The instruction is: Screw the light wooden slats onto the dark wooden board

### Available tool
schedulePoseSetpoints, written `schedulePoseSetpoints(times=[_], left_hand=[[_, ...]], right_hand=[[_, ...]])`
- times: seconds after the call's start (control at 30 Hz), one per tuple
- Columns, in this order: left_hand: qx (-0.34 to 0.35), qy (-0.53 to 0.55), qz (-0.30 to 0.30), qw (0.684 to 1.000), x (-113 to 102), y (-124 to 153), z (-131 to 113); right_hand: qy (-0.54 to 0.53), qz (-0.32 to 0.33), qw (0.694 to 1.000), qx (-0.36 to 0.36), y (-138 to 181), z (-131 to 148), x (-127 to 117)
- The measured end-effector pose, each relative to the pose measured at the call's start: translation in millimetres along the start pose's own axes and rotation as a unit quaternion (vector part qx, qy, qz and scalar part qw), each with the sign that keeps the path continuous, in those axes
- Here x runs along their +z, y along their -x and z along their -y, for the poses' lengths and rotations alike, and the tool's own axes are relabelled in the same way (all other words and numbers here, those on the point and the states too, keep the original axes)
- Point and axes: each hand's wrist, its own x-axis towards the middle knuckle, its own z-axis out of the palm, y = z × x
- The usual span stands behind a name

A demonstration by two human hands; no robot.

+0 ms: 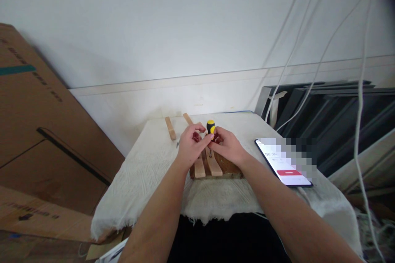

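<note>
A short screwdriver [210, 126] with a black and yellow handle stands upright over a wooden block [230, 167] with light wooden slats [212, 165] on top. My right hand [226, 146] is curled around the screwdriver's lower part, fingers closed. My left hand [191, 144] is beside it with fingers pinched near the shaft, touching the slats. What the left fingers pinch is hidden.
A white cloth [145, 172] covers the small table. A loose wooden stick [170, 128] lies at the back left. A phone [284, 162] with a lit screen lies at the right. A large cardboard box [40, 131] leans at the left; white cables [359, 102] hang at the right.
</note>
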Motion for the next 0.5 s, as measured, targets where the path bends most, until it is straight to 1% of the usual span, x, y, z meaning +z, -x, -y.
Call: schedulePoseSetpoints(times=[0.1,0.27,0.37,0.5], left_hand=[[0.032,-0.024,0.019,0.999,-1.9,-0.9,0.0],[0.057,-0.029,0.024,0.998,-3.0,-1.6,0.7],[0.065,-0.034,0.020,0.997,-3.0,-1.7,1.0],[0.058,-0.044,0.007,0.997,-3.1,-1.8,-0.4]], right_hand=[[-0.007,0.004,1.000,-0.009,0.2,-0.8,0.0],[-0.035,0.020,0.999,-0.033,-0.4,-3.2,-1.9],[-0.031,0.015,0.999,-0.037,-0.4,-2.5,-2.3],[-0.008,-0.005,1.000,-0.027,0.1,-1.2,-0.9]])
